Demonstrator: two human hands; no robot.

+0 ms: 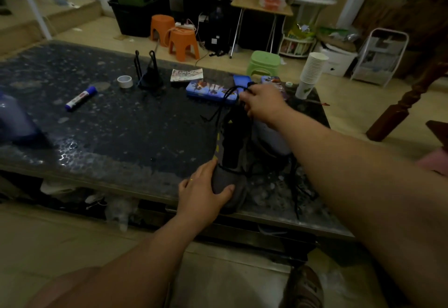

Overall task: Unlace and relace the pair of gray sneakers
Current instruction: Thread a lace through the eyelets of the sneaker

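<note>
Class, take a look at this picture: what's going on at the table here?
A person is working on a gray sneaker on the dark table. The left hand grips its toe near the table's front edge, holding it down. The right hand pinches the black lace and holds it lifted over the shoe's far end.

left hand (203, 186) on sneaker (232, 143) — lace (228, 94) in right hand (263, 103)

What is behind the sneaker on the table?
A blue printed tin lies behind the sneaker; the right hand, pinching the black lace, hides the rest there.
</note>
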